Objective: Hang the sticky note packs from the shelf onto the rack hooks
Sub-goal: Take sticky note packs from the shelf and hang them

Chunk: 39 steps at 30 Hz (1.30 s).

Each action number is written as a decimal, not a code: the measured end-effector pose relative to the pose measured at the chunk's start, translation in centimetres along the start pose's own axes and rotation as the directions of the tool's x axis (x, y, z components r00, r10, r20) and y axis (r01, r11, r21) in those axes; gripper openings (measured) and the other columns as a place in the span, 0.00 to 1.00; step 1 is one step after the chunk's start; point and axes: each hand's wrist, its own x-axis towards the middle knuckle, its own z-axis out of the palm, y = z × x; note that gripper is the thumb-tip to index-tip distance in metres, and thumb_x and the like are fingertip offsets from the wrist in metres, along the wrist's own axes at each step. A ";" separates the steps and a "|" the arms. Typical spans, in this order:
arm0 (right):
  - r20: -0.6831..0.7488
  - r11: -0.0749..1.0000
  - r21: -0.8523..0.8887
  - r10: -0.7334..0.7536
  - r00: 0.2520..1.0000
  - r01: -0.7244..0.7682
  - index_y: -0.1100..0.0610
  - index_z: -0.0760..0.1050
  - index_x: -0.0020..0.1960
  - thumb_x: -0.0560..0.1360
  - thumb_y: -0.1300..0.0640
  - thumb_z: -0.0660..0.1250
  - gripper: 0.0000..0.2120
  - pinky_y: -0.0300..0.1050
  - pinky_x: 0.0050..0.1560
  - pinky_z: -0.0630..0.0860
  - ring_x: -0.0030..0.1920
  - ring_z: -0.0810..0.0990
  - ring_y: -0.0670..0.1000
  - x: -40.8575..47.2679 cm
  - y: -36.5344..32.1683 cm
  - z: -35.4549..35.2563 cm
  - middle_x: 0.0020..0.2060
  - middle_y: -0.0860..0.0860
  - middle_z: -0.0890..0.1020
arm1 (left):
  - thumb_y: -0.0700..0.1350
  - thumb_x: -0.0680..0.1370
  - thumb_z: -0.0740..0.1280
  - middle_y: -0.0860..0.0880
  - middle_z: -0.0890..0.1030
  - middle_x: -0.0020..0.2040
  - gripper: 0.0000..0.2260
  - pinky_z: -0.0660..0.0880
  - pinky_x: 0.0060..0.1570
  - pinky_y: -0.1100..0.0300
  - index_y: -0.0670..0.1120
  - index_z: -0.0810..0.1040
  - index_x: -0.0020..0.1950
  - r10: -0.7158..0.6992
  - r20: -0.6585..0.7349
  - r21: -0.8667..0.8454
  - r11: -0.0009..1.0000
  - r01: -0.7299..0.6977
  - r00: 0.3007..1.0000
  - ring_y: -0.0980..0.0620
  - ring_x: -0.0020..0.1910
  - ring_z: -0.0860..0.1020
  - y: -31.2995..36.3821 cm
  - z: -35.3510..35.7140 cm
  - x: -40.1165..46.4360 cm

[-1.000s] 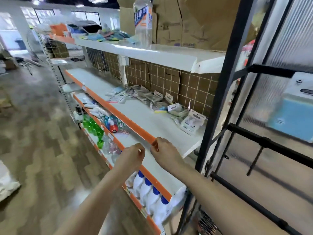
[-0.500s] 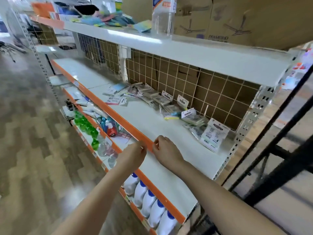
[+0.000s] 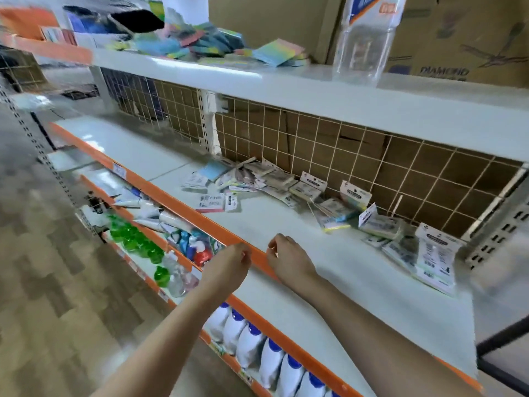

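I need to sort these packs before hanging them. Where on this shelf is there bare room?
Bare: the white shelf between the orange front edge and the sticky note packs, and its far-left stretch. Crowded: along the wire grid, out to the right-end packs.

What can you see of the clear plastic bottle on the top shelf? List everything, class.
The clear plastic bottle stands upright on the white top shelf, right of the loose colourful sticky note pads. Its ribbed body looks see-through and seemingly empty. A blue, white and orange label wraps its upper part. Its cap is cut off by the frame. Cardboard boxes stand behind it. Neither hand touches it.
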 end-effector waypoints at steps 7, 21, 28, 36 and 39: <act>0.015 0.999 -0.013 0.038 0.999 -0.038 0.57 0.72 0.58 0.79 0.55 0.57 0.11 0.49 0.58 0.72 0.59 0.74 0.56 5.2 -2.1 2.4 0.57 0.55 0.76 | 0.41 0.80 0.56 0.46 0.81 0.49 0.09 0.77 0.43 0.53 0.46 0.76 0.52 0.011 -0.015 -0.026 1.000 -0.011 1.000 0.48 0.44 0.78 -4.2 -1.4 4.9; -0.060 0.987 -0.144 -0.076 0.995 0.067 0.58 0.71 0.63 0.80 0.56 0.56 0.14 0.48 0.63 0.66 0.64 0.69 0.56 19.1 -3.0 3.7 0.62 0.55 0.73 | 0.39 0.78 0.60 0.41 0.73 0.63 0.18 0.69 0.56 0.52 0.44 0.68 0.69 -0.047 -0.212 0.042 0.998 0.057 0.976 0.42 0.61 0.71 -8.1 -1.6 16.7; -0.089 0.967 -0.223 -0.146 0.985 0.123 0.56 0.69 0.67 0.78 0.56 0.59 0.17 0.48 0.64 0.66 0.67 0.68 0.56 24.0 -3.9 5.1 0.67 0.54 0.71 | 0.39 0.77 0.59 0.40 0.72 0.63 0.18 0.68 0.58 0.51 0.42 0.67 0.67 -0.021 -0.158 0.045 0.999 0.028 0.987 0.42 0.62 0.69 -9.6 -1.8 21.6; -0.105 0.953 -0.301 -0.062 0.992 0.027 0.54 0.45 0.79 0.78 0.48 0.63 0.38 0.52 0.67 0.65 0.71 0.62 0.56 28.3 -4.8 6.5 0.73 0.53 0.64 | 0.46 0.80 0.61 0.42 0.70 0.65 0.16 0.67 0.61 0.52 0.43 0.66 0.67 0.070 -0.096 0.003 0.998 -0.070 0.993 0.44 0.63 0.68 -11.7 -1.2 26.8; -0.119 0.936 -0.349 -0.007 0.993 -0.035 0.51 0.42 0.79 0.77 0.46 0.63 0.40 0.53 0.66 0.66 0.72 0.60 0.55 28.7 -5.1 7.5 0.75 0.50 0.59 | 0.48 0.79 0.63 0.44 0.69 0.66 0.17 0.66 0.62 0.53 0.46 0.66 0.67 0.119 -0.055 -0.018 0.993 -0.120 0.991 0.45 0.64 0.67 -12.7 -0.9 28.1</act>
